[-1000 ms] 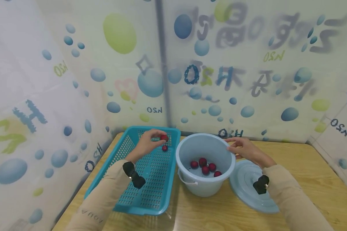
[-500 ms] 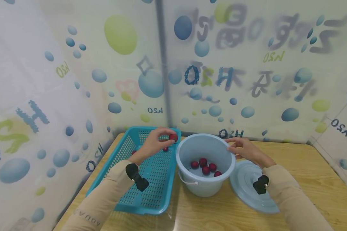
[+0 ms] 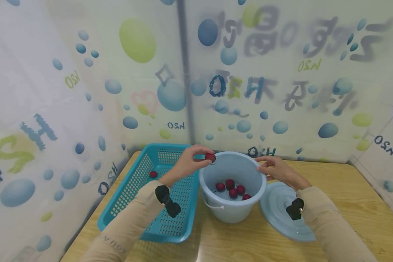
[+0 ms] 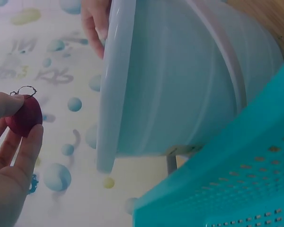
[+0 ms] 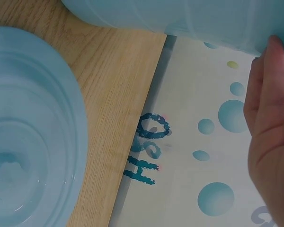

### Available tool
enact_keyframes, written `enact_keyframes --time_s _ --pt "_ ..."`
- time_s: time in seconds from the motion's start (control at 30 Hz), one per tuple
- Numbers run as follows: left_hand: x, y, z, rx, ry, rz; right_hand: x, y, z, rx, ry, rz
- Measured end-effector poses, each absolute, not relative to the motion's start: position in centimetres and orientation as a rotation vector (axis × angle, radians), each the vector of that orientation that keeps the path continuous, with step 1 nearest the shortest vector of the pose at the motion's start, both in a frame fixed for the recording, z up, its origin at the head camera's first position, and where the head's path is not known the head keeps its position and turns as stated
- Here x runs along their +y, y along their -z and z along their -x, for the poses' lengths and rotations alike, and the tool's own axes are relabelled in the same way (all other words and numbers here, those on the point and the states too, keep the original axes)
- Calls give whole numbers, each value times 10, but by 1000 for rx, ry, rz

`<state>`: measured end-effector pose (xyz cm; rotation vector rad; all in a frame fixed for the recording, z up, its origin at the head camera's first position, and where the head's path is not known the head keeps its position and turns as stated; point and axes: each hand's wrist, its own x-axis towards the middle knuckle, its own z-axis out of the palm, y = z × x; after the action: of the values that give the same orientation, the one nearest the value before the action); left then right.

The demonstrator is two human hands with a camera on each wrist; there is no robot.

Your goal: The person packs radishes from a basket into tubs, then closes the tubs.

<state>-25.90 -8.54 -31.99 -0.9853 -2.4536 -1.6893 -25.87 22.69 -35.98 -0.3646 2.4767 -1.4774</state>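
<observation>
My left hand (image 3: 186, 164) pinches a small dark red fruit (image 3: 210, 157) above the back left rim of the light blue bucket (image 3: 213, 199). A thin, wiry dark loop stands out from the held fruit (image 4: 27, 117) in the left wrist view. Several similar red fruits (image 3: 233, 193) lie at the bottom of the bucket. With fingertips and thumb, my right hand (image 3: 278, 170) holds the bucket's right rim; in the right wrist view its fingers (image 5: 270, 94) lie along the outside. Left of the bucket, one red fruit (image 3: 153, 174) shows in the turquoise perforated basket (image 3: 183, 238).
The bucket's light blue lid (image 3: 281, 214) lies on the wooden table (image 3: 350, 211), under my right forearm. A white handle (image 3: 213, 207) hangs at the bucket's front. A sheet with printed bubbles (image 3: 275, 72) stands behind the table and along its sides.
My left hand has carried the pinched fruit rightward, from over the basket to the bucket's rim. A fruit at the basket's left has come into sight. The right hand stays on the rim.
</observation>
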Motion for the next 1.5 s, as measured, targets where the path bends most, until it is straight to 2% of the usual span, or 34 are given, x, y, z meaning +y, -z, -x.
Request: enact_keyframes --time_s 0.53,0.73,1.07,1.5 --pt "-56 332 260 -2533 1694 995 227 360 259 2483 1484 338" --pt "-52 335 261 -2576 1647 973 227 361 259 2482 1486 351" --pt "-48 338 263 -2684 1405 1077 228 362 260 2467 1502 333" --pt "-45 340 264 -2776 1424 1111 228 363 261 2461 1504 360"
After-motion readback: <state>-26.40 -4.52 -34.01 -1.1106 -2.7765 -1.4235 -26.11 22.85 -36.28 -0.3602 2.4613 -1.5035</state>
